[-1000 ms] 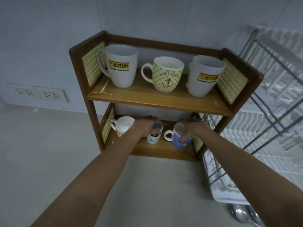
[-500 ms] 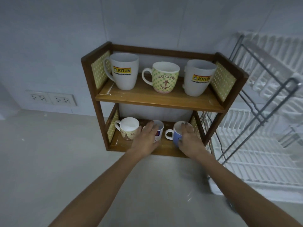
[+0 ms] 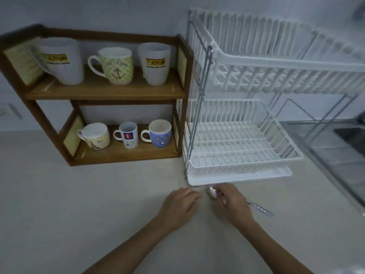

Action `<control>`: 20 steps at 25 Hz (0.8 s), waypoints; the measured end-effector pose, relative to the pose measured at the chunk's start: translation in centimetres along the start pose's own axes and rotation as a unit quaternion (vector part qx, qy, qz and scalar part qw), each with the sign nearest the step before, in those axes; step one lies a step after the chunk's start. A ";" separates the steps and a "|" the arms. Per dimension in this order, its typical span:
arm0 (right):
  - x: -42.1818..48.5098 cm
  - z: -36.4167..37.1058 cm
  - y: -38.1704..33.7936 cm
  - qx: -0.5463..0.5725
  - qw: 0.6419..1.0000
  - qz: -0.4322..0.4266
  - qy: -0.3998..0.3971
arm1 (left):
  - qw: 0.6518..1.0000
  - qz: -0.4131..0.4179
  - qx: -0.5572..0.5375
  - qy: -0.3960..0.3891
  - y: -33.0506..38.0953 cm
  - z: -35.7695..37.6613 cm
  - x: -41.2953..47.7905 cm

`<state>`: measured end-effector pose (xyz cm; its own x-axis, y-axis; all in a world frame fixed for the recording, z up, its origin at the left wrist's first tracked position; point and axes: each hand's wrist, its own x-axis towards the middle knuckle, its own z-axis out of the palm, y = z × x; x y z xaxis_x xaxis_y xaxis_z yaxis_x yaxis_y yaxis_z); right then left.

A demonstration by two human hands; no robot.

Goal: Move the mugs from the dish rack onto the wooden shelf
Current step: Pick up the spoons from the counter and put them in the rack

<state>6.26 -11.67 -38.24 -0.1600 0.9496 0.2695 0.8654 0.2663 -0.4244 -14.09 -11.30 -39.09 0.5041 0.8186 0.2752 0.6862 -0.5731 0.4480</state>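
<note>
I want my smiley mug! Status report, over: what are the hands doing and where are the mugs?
Left hand empty on counter. Right hand over spoon, grip unclear. Blue smiley mug on wooden shelf, lower level. Dish rack empty. Nothing blocking.

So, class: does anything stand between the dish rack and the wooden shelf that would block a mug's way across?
Nothing visible does: the dish rack stands directly beside the wooden shelf.

Brown wooden shelf (image 3: 104,91), white dish rack (image 3: 245,165), blue smiling-face mug (image 3: 160,133)

both hands low: l hand (image 3: 178,206) loose, r hand (image 3: 232,204) curled.
</note>
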 end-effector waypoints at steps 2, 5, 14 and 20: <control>-1.2 -1.5 3.6 -0.018 0.998 0.061 0.008 | 1.000 0.001 -0.004 -0.022 3.1 2.8 1.4; -2.0 -3.1 8.3 -0.040 0.991 0.128 -0.010 | 0.996 -0.037 0.035 -0.070 6.8 6.0 3.6; -0.6 -4.5 14.3 -0.033 0.983 0.098 -0.149 | 0.985 -0.074 0.152 -0.035 11.6 9.1 5.2; 0.5 -4.8 13.9 0.011 0.970 0.049 -0.240 | 0.958 -0.253 0.130 -0.024 11.4 9.5 3.6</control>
<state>20.52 -8.30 -39.88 -0.2844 0.9369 -0.2035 0.8785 0.1696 -0.4467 0.56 -15.24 -41.07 0.0910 0.9952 0.0365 0.9534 -0.0976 0.2854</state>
